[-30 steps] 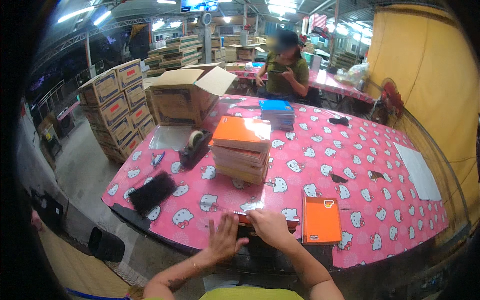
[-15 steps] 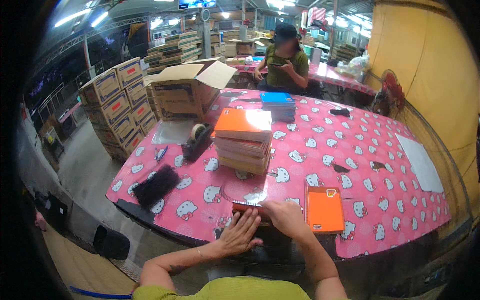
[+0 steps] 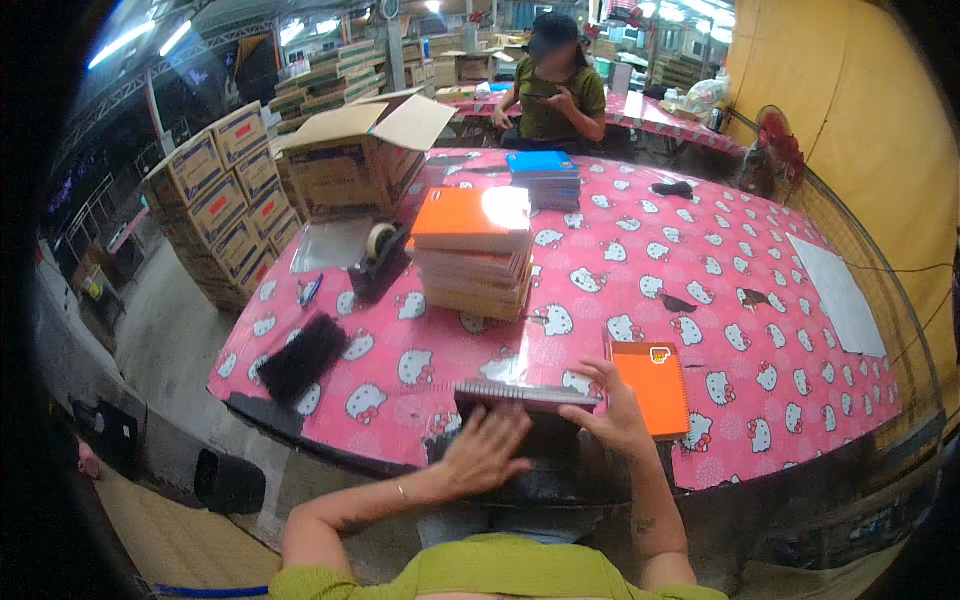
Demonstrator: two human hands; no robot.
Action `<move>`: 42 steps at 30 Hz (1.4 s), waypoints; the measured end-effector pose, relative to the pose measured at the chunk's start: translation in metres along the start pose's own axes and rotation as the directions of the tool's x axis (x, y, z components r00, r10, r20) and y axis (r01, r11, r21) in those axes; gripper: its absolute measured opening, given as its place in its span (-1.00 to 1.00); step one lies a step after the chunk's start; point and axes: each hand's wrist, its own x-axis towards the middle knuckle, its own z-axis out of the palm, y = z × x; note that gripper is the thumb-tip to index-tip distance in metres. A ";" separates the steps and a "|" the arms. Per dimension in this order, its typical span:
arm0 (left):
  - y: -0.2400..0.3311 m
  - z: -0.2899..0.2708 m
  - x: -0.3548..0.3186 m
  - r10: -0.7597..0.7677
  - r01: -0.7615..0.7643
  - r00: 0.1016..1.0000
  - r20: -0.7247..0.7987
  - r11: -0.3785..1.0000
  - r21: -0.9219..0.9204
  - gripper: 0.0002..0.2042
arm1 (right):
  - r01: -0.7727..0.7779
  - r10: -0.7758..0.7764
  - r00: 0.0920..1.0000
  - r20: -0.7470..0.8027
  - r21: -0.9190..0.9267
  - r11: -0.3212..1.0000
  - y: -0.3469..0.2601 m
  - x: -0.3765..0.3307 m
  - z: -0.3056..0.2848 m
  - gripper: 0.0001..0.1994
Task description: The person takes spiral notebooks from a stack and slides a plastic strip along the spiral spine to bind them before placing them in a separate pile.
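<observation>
Here's the spiral-bound notebook (image 3: pixel 545 397) at the tabletop's (image 3: pixel 760 405) near edge, long axis running left to right. My left hand (image 3: pixel 485 448) is flat, grasping nothing, just below its left half; my right hand (image 3: pixel 615 415) spreads loosely at its right end. Neither looks clearly nearer; I can't confirm contact.

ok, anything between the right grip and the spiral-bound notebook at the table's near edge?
Nothing visible. The right grip is at the right end of the spiral-bound notebook; the orange notebook lies farther right, not between them. The left grip is off to the left.
</observation>
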 end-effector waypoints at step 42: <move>0.012 -0.023 0.093 -0.076 0.097 0.993 -0.085 0.956 0.276 -0.19 | -0.255 0.198 0.966 0.166 0.503 0.826 0.070 -0.028 0.042 -0.78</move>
